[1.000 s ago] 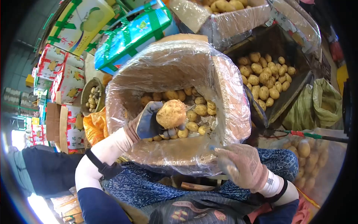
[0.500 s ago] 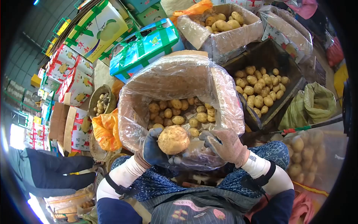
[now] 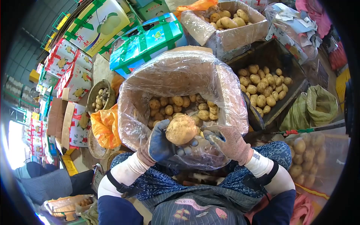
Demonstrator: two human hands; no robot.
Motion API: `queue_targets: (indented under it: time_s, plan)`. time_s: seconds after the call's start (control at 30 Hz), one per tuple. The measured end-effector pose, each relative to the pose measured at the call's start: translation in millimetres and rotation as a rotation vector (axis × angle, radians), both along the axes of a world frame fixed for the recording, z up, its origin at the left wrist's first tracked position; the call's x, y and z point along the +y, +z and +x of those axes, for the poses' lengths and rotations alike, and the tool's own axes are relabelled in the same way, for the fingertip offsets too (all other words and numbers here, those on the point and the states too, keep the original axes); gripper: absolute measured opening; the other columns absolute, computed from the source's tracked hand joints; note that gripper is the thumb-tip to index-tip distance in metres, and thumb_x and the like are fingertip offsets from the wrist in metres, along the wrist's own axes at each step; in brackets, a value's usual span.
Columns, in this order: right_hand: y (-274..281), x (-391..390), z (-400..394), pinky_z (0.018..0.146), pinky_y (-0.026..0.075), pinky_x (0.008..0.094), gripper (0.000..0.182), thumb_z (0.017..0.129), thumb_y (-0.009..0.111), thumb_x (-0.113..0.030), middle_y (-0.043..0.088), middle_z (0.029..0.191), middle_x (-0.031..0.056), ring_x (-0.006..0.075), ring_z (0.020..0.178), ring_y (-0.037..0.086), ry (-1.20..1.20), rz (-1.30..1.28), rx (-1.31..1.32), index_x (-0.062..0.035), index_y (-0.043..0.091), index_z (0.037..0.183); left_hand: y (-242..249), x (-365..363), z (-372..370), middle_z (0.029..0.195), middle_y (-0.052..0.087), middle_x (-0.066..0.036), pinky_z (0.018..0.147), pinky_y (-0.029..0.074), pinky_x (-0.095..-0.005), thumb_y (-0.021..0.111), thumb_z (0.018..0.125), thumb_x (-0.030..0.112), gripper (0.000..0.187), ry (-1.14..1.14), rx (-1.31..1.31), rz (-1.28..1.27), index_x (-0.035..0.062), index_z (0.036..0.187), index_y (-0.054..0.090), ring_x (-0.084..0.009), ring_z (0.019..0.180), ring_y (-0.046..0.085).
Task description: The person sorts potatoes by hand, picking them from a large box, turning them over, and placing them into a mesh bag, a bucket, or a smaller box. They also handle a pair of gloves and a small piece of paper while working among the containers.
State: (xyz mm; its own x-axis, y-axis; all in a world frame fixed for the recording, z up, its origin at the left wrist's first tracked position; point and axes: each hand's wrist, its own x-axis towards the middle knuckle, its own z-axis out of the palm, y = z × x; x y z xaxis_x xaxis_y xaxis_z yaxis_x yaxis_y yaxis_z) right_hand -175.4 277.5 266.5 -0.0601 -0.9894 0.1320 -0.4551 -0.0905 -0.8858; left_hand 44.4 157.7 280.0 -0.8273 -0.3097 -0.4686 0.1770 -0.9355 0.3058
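My left hand (image 3: 159,144), in a blue-palmed work glove, is closed from below around a large, pale brown potato (image 3: 181,129). The potato is above the near side of a cardboard box (image 3: 168,80) lined with clear plastic. My right hand (image 3: 229,144), in a brown and blue glove, is just right of the potato, apart from it. Its fingers point left, loosely bent, and I see nothing in them. Inside the box are several smaller potatoes (image 3: 168,109), partly hidden by the held one.
To the right stands a dark bin (image 3: 288,60) of small potatoes. Behind is another box (image 3: 240,35) with large potatoes. A blue-green carton (image 3: 146,43), an orange bag (image 3: 105,125) and a basket (image 3: 110,103) are at left. A person's sleeve (image 3: 48,187) shows at lower left.
My left hand has moved the potato slightly up and to the right, turning it a little. My right hand has shifted slightly. The person at left has changed posture, and papers now show at upper right.
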Motion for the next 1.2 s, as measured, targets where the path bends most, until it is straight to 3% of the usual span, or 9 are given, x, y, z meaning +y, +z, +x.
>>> queue_targets:
  time_s: [0.57,0.67,0.87,0.9,0.93,1.0,1.13,1.17,1.2]
  plan:
    - [12.2,-17.5,24.5,0.083,0.050,0.0417,0.043,0.087,0.069,-0.020,0.064,0.104,0.0206,0.0370,0.096,0.063,-0.002,-0.030,0.025,-0.0033,0.060,0.126,8.2,10.2,-4.7,0.107,0.066,-0.020,0.061,0.055,-0.0305,0.041,0.091,0.062,0.072,0.094,-0.261,-0.140,0.0039,0.133,0.050,-0.0262,0.073,0.067]
    - [2.7,-18.2,21.5,0.086,0.050,0.0435,0.033,0.093,0.061,-0.019,0.065,0.106,0.0214,0.0378,0.098,0.063,-0.003,-0.105,0.074,-0.0028,0.063,0.121,1.6,-9.4,16.1,0.111,0.065,-0.018,0.069,0.056,-0.0305,0.046,0.091,0.064,0.073,-0.036,-0.045,-0.291,0.0064,0.136,0.048,-0.0225,0.085,0.066]
    - [28.7,-12.4,3.4,0.093,0.049,0.0426,0.027,0.092,0.054,-0.010,0.065,0.115,0.0228,0.0369,0.107,0.062,0.070,-0.064,0.237,-0.0013,0.064,0.116,60.4,-17.7,136.8,0.091,0.066,-0.015,0.054,0.050,-0.0330,0.043,0.089,0.068,0.075,0.496,-0.491,-0.688,0.0039,0.127,0.053,-0.0232,0.064,0.062]
    - [27.8,-7.7,0.8,0.091,0.049,0.0423,0.030,0.086,0.060,-0.006,0.064,0.117,0.0228,0.0376,0.107,0.061,0.077,-0.067,0.208,-0.0016,0.065,0.114,67.1,-12.7,154.9,0.085,0.064,-0.013,0.052,0.049,-0.0333,0.041,0.089,0.065,0.072,0.453,-1.028,-1.203,0.0040,0.122,0.056,-0.0227,0.062,0.062]
    - [30.6,-2.9,-1.4,0.091,0.049,0.0423,0.030,0.086,0.060,-0.006,0.064,0.117,0.0228,0.0376,0.107,0.061,0.081,-0.056,0.196,-0.0016,0.065,0.114,74.1,-7.7,186.6,0.084,0.064,-0.012,0.052,0.049,-0.0328,0.037,0.089,0.065,0.071,0.497,-0.860,-0.891,0.0044,0.120,0.057,-0.0214,0.062,0.062]
    - [36.1,6.2,-7.0,0.089,0.050,0.0424,0.034,0.079,0.066,-0.007,0.061,0.121,0.0224,0.0385,0.106,0.061,0.107,-0.067,0.230,-0.0021,0.066,0.113,65.7,4.9,274.1,0.097,0.066,-0.014,0.062,0.049,-0.0333,0.034,0.091,0.065,0.073,0.269,-0.867,-0.854,0.0039,0.127,0.052,-0.0240,0.078,0.065]
    - [29.6,17.1,-20.5,0.089,0.050,0.0440,0.047,0.071,0.071,-0.002,0.060,0.123,0.0203,0.0380,0.106,0.061,0.130,0.023,0.222,-0.0029,0.062,0.117,43.9,43.9,353.2,0.119,0.061,-0.016,0.083,0.054,-0.0402,0.059,0.093,0.037,0.062,0.321,-1.315,-0.526,0.0023,0.142,0.041,-0.0280,0.103,0.064]
    - [25.0,19.0,-25.2,0.090,0.049,0.0455,0.053,0.068,0.071,0.001,0.059,0.126,0.0205,0.0388,0.107,0.060,0.137,0.044,0.182,-0.0036,0.060,0.120,34.6,39.3,364.9,0.119,0.061,-0.016,0.083,0.054,-0.0402,0.059,0.093,0.037,0.062,0.313,-1.325,-0.521,0.0023,0.142,0.041,-0.0280,0.103,0.064]
    - [24.6,18.8,-29.7,0.090,0.049,0.0455,0.053,0.068,0.071,0.001,0.059,0.126,0.0205,0.0388,0.107,0.060,0.137,0.051,0.175,-0.0036,0.060,0.120,24.1,34.0,374.5,0.121,0.061,-0.016,0.087,0.053,-0.0389,0.063,0.091,0.028,0.062,-0.037,-1.681,-0.997,0.0017,0.142,0.042,-0.0273,0.106,0.063]
